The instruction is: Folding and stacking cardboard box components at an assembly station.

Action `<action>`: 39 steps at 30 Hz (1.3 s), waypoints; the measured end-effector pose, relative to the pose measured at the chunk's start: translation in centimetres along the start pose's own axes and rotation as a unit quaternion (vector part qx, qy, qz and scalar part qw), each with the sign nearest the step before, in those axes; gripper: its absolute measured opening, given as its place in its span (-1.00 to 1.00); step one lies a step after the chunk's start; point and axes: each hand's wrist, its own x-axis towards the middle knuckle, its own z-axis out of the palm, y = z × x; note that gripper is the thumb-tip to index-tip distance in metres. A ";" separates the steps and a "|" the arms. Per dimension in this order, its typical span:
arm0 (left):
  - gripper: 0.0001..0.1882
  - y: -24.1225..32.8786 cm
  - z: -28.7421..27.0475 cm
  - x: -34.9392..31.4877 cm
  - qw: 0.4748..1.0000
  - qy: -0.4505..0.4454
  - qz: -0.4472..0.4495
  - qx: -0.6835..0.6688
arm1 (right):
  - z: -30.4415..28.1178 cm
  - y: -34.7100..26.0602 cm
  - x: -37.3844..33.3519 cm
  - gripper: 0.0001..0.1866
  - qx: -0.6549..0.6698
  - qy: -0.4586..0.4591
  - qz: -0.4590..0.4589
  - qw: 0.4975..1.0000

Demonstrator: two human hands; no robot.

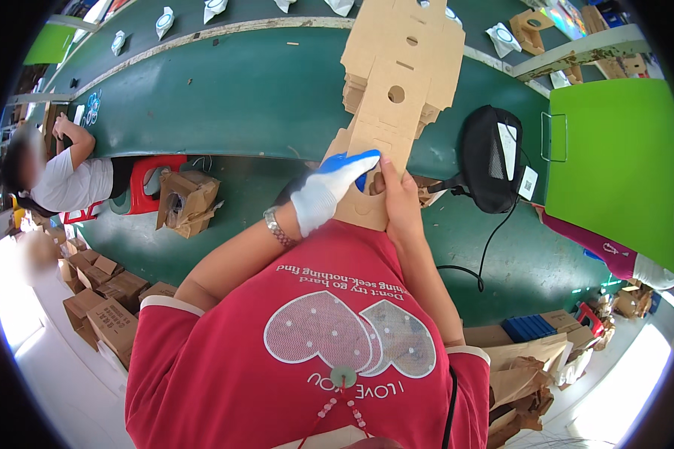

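A flat brown die-cut cardboard blank [383, 129] is in front of me, its near end close to my red shirt. My left hand [328, 187], in a white glove with blue fingers, grips its left side with the thumb lying on top. A blue fingertip shows at a hole in the card. My bare right hand [401, 200] holds the right edge, thumb on the upper face; its other fingers are partly hidden. Just beyond, a stack of similar cardboard blanks [436, 63] with round holes and slots lies on the green table [254, 97].
A black mesh-fronted case [489, 159] with a cable stands right of the stack, near a bright green panel [614, 150]. White packets with blue rings [165, 22] line the belt behind. At left sits a co-worker [79, 176]; an open carton [189, 202] stands near a red stool [144, 183].
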 end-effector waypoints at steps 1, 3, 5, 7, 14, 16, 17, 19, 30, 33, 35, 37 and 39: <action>-0.61 0.8 0.3 0.1 0.991 0.000 -0.091 -0.098 | -0.5 -0.5 0.1 -0.70 0.070 -0.053 0.025 0.996; -0.52 4.6 1.1 -0.2 0.955 -0.013 -0.169 -0.242 | -1.6 -2.6 0.4 -0.67 0.121 -0.087 0.064 0.987; -0.24 6.4 -0.5 -0.7 0.948 -0.078 -0.122 -0.284 | -1.0 -5.8 -0.4 -0.60 0.184 -0.147 0.114 0.965; -0.02 7.0 -3.6 0.8 0.933 -0.033 -0.120 -0.338 | -1.2 -8.7 -1.9 -0.63 0.228 -0.232 0.117 0.939; -0.59 9.8 -7.9 -0.1 0.923 0.045 0.109 -0.367 | 0.8 -8.3 -4.7 -0.35 -0.158 -0.401 0.110 0.896; -0.66 8.9 -7.9 -0.5 0.923 0.066 0.055 -0.376 | -0.6 -7.9 -1.1 0.04 0.077 -0.527 0.093 0.841; -0.68 7.3 -7.6 -1.0 0.953 0.128 0.270 -0.040 | -3.1 -6.2 2.6 0.28 0.170 -0.472 0.069 0.862; -0.72 5.2 -7.8 -2.0 0.884 0.134 0.331 0.303 | -0.6 -7.4 3.9 0.11 0.236 -0.258 0.039 0.936; -0.08 4.2 -2.8 -4.2 0.823 0.211 0.278 0.449 | 3.8 -6.4 -0.1 -0.18 -0.109 -0.096 -0.239 0.960; -0.34 5.4 -4.0 -4.1 0.964 0.141 0.212 -0.072 | 3.5 -5.2 -1.9 -0.13 -0.141 -0.198 -0.186 0.952; -0.45 5.0 -3.5 -4.5 0.954 0.190 0.226 0.057 | 4.2 -4.4 -3.5 -0.10 -0.102 -0.234 -0.154 0.955; -0.58 3.7 -3.3 -4.2 0.951 0.184 0.211 0.130 | 3.5 -4.9 -3.8 -0.06 -0.040 -0.288 -0.083 0.953; -0.61 2.4 -3.4 -3.8 0.969 0.163 0.163 0.094 | 2.0 -5.4 -2.3 -0.09 -0.032 -0.323 -0.070 0.943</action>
